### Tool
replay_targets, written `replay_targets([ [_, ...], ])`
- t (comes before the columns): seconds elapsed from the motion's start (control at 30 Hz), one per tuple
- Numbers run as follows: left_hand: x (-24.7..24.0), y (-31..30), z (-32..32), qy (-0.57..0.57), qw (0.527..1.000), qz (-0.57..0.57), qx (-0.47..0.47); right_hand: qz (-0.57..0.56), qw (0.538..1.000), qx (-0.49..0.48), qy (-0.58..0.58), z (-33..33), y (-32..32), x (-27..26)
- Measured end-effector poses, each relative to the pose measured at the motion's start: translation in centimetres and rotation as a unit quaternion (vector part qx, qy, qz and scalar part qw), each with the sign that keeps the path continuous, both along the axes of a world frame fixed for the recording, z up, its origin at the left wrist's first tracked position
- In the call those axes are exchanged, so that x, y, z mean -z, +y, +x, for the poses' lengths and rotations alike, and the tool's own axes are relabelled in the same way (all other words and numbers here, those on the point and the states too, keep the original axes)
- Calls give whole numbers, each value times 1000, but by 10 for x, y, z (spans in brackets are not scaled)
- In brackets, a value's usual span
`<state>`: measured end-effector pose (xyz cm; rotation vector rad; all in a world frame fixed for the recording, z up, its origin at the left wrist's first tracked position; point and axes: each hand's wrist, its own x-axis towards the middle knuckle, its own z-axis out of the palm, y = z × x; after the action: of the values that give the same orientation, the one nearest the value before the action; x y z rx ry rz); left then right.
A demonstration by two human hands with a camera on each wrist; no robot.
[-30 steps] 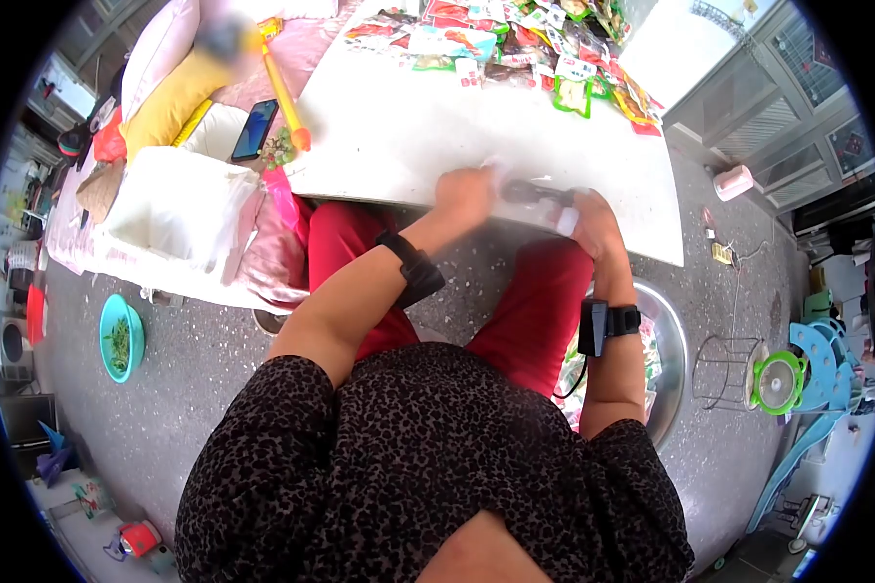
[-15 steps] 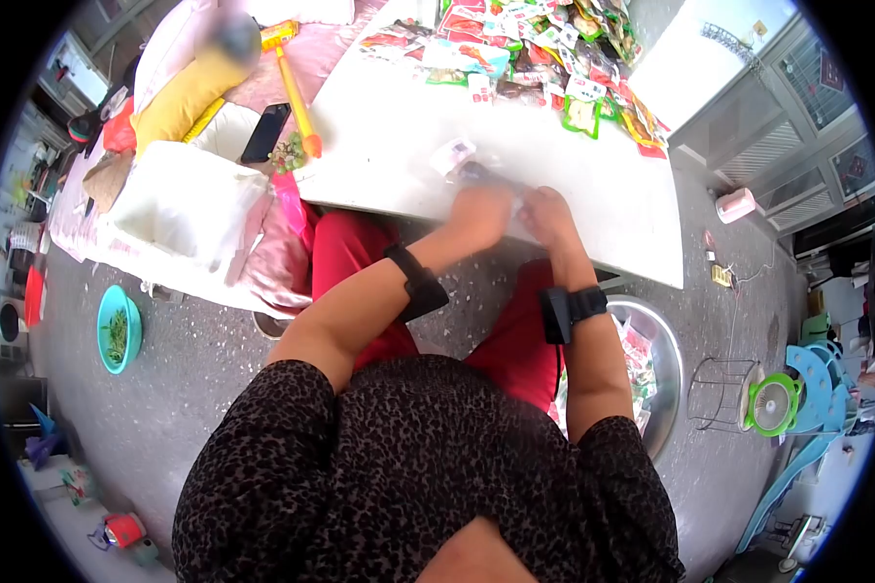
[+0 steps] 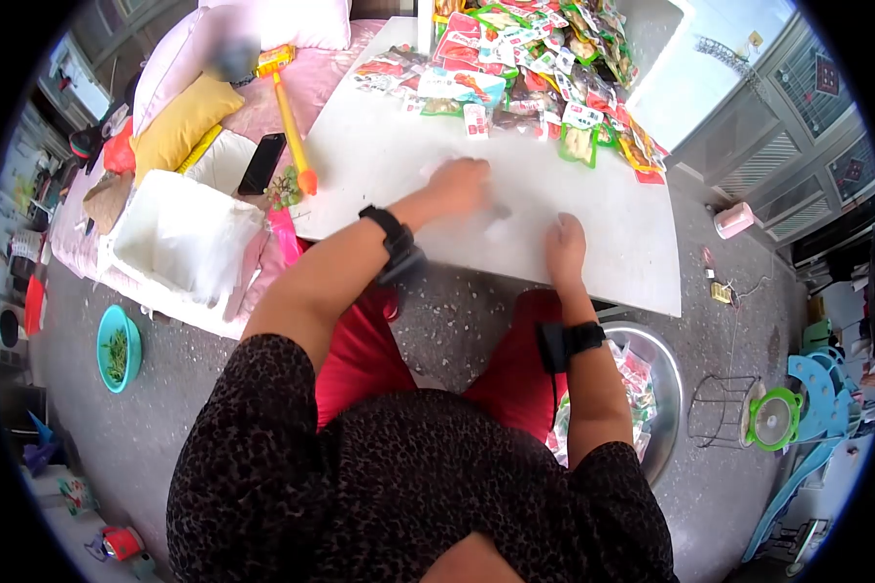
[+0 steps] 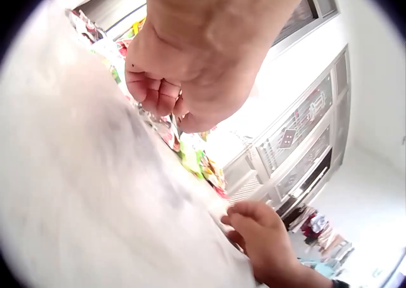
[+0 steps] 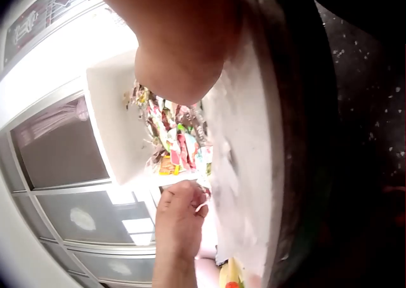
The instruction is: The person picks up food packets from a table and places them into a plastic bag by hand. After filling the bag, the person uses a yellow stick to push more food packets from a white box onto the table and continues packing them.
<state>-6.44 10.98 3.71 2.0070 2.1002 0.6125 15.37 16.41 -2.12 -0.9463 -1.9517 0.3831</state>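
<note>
Resting on white bench (image 3: 379,155), left hand (image 3: 457,187) with fingers curled, contents cannot be told, right hand (image 3: 564,243) released, flat near bench edge, snack packets (image 3: 535,68) heaped beyond.

We wear a dark, short-sleeved top (image 3: 418,486) speckled with a pale leopard print, and red trousers (image 3: 360,360). A black left strap (image 3: 391,238) carrying a small black box circles the wrist behind our left grip (image 3: 457,187). A matching right strap (image 3: 569,342) sits behind our right grip (image 3: 564,248).

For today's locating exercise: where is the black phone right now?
Head view, upper left: the black phone lies beside the orange stick, left of the white table.
</note>
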Motion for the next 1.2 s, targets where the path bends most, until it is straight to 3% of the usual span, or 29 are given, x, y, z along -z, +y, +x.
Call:
replay_targets([
  [0.23,13,79,-45,27,995,76,-60,-24,1000,13,-13,0,3,1],
  [0.33,35,105,-55,100,982,154,-47,-33,999,20,-23,-1,4,0],
  [0.43,33,119,-59,94,995,17,-22,-32,999,18,-25,0,6,1],
  [0.63,20,118,-55,260,965,12,3,-23,999,18,-22,0,6,2],
  [0.73,4,105,-49,216,972,86,-20,-20,999,23,-25,1,6,3],
  [0.87,-26,72,-30,47,995,91,-1,18,999,41,-20,3,8,11],
  [0.93,-34,53,-25,-24,992,117,29,-67,996,26,59,2,6,5],
  [0.97,-39,44,-23,-48,993,94,55,-109,989,19,96,3,4,2],
  [1.07,-58,19,-16,-154,981,3,119,-70,992,25,103,12,13,-8],
  [1.1,-64,9,-11,-211,968,-42,132,-175,970,-41,161,15,11,-17],
  [1.17,-61,-7,-3,-307,933,-103,157,-373,873,-168,267,21,4,-47],
  [1.2,-59,-14,1,-344,916,-118,170,-434,840,-191,265,24,-4,-58],
])
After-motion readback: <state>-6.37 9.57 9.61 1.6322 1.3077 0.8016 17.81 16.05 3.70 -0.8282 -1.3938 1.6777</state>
